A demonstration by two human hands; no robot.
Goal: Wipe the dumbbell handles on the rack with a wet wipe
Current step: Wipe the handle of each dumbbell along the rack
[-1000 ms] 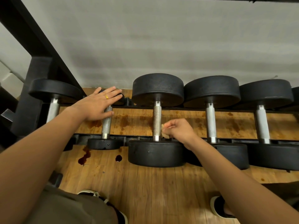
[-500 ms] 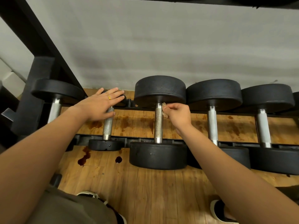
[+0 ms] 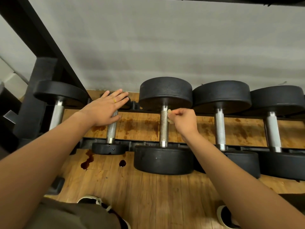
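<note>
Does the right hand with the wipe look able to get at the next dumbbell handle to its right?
Probably yes. The right hand, pinching the wet wipe at the middle handle, sits beside the next handle, which lies bare between its black heads with nothing across it.

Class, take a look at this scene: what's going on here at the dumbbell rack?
A person is cleaning dumbbells on a rack. The right hand pinches a small wet wipe against the far end of the knurled handle of a large dumbbell. The left hand rests flat, fingers straight, on the smaller dumbbell beside it. The next dumbbell to the right is untouched.
</note>
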